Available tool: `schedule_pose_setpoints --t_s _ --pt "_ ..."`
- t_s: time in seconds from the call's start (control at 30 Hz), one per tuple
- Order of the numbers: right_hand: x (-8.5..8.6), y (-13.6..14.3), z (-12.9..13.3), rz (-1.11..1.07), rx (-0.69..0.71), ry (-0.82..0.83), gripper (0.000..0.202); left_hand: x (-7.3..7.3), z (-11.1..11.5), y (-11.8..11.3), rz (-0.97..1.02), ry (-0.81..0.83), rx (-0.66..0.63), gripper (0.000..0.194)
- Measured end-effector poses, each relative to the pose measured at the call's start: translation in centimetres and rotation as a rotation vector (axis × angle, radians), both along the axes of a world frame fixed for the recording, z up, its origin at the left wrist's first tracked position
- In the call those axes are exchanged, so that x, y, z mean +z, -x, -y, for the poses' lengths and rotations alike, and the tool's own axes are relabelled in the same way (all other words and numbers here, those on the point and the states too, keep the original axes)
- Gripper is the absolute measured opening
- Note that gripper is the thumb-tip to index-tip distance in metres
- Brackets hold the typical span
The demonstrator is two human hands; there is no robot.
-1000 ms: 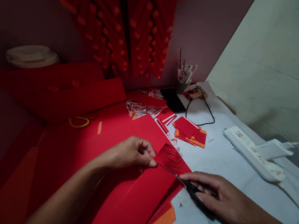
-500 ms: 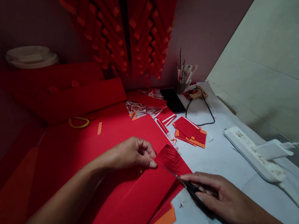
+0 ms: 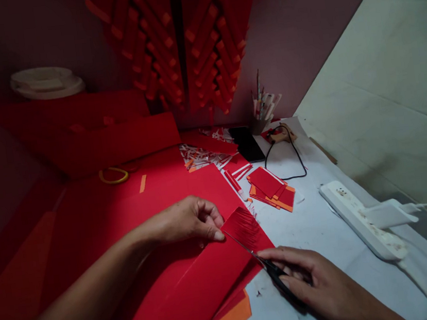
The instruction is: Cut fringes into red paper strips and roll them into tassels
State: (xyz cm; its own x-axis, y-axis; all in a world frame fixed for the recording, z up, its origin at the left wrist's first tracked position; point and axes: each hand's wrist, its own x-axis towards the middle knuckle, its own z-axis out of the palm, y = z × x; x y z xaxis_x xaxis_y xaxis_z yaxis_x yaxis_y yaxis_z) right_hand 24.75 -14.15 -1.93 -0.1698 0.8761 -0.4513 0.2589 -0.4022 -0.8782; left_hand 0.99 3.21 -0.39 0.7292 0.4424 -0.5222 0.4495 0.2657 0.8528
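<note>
A long strip of red paper point(image 3: 198, 291) slants across the near middle, its far end cut into a fine fringe point(image 3: 243, 227). My left hand point(image 3: 197, 219) pinches the strip's edge beside the fringe between thumb and fingers. Black-handled scissors point(image 3: 280, 280) are gripped in my right hand point(image 3: 309, 278), their blades at the strip just below the fringed part. Below the strip lie a large red sheet point(image 3: 157, 208) and, at its near edge, orange paper point(image 3: 233, 318).
Cut red and orange cards point(image 3: 271, 189) lie beside a glue stick point(image 3: 235, 183). Paper scraps point(image 3: 201, 155), a black tablet-like slab point(image 3: 247, 143) and a pen cup point(image 3: 264, 115) stand farther back. Yellow-handled scissors point(image 3: 113, 176) are at left, a power strip point(image 3: 361, 219) at right.
Almost nothing differs. Both hands, the strip and the scissors keep their places; the view has shifted very slightly.
</note>
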Motion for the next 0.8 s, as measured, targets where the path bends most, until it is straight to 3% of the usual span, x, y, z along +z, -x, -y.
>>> schedule_pose_setpoints --t_s 0.8 --pt "-0.46 -0.13 0.12 -0.07 -0.013 0.019 0.038 -0.33 -0.03 0.26 -0.005 0.014 -0.031 0.03"
